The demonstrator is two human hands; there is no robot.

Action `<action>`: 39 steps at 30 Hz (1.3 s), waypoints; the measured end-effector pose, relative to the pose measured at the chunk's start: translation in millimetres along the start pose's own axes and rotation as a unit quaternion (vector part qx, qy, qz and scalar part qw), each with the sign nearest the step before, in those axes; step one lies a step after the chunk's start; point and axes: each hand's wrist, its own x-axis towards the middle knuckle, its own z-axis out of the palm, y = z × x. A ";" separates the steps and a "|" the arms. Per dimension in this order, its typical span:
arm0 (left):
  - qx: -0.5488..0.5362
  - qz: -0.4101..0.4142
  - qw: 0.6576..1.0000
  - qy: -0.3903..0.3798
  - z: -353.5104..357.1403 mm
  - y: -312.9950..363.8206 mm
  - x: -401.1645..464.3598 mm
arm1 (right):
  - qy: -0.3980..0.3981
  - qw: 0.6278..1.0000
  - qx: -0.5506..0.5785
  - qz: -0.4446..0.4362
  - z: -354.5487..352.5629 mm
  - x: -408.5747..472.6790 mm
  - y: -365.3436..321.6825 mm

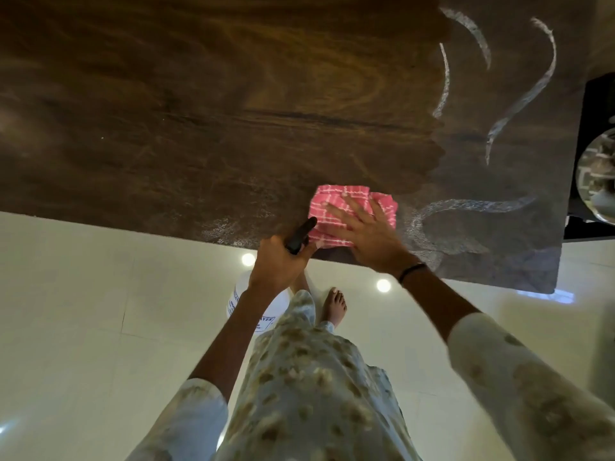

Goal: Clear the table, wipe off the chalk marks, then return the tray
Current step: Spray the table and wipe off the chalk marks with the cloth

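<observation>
A folded pink checked cloth (336, 207) lies on the dark wooden table (199, 111) near its front edge. My right hand (369, 234) presses flat on the cloth with straight fingers. My left hand (279, 261) grips the black trigger head of a white spray bottle (266, 311), held just below the table edge beside the cloth. White chalk marks (532, 94) curve across the right part of the table, and one more chalk mark (466, 207) runs right of the cloth. The left part of the table looks darker and wiped.
A black tray (592, 94) with a shiny metal bowl (599, 174) sits past the table's right end. The pale tiled floor (100, 311) lies below, with my bare foot (334, 307) near the table edge.
</observation>
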 end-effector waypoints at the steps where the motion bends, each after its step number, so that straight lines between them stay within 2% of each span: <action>1: -0.006 -0.006 1.000 0.003 0.0 -1.7 -0.1 | 0.009 1.000 0.002 0.013 -3.6 -12.9 13.6; 5: -0.025 -0.033 0.999 0.005 1.4 0.0 -3.1 | 0.006 0.989 0.014 0.148 -25.5 -26.8 65.6; 9: -0.032 -0.025 0.999 0.008 7.1 -1.7 -7.5 | 0.003 0.966 0.041 0.254 -28.0 20.9 59.4; 11: -0.029 -0.019 0.999 0.017 10.5 -3.5 -9.7 | 0.005 0.970 0.044 0.240 -21.9 43.7 38.7; 14: -0.016 0.001 0.999 0.029 13.6 -2.8 -13.8 | -0.001 0.986 0.028 0.163 -10.4 53.6 3.1; 17: -0.004 0.024 0.999 0.020 14.5 1.2 -22.7 | -0.008 0.997 0.021 0.073 -3.3 26.7 -14.3; 20: -0.006 -0.007 1.000 0.009 17.1 0.5 -31.5 | -0.035 0.999 0.004 0.028 -2.1 -15.3 3.6; 24: -0.006 -0.021 1.000 0.003 24.4 -2.9 -44.3 | -0.021 0.995 0.012 0.093 -15.9 -45.5 42.3; 29: 0.009 -0.024 0.999 -0.019 43.5 -6.5 -57.1 | -0.008 0.969 0.060 0.240 -23.4 -1.4 35.8; 35: 0.031 -0.020 0.996 -0.075 75.1 -2.0 -63.2 | -0.022 0.981 0.044 0.187 -16.8 0.0 34.8; 39: 0.051 -0.026 0.996 -0.066 84.6 6.5 -63.4 | -0.021 0.983 0.038 0.176 -13.7 -5.8 31.2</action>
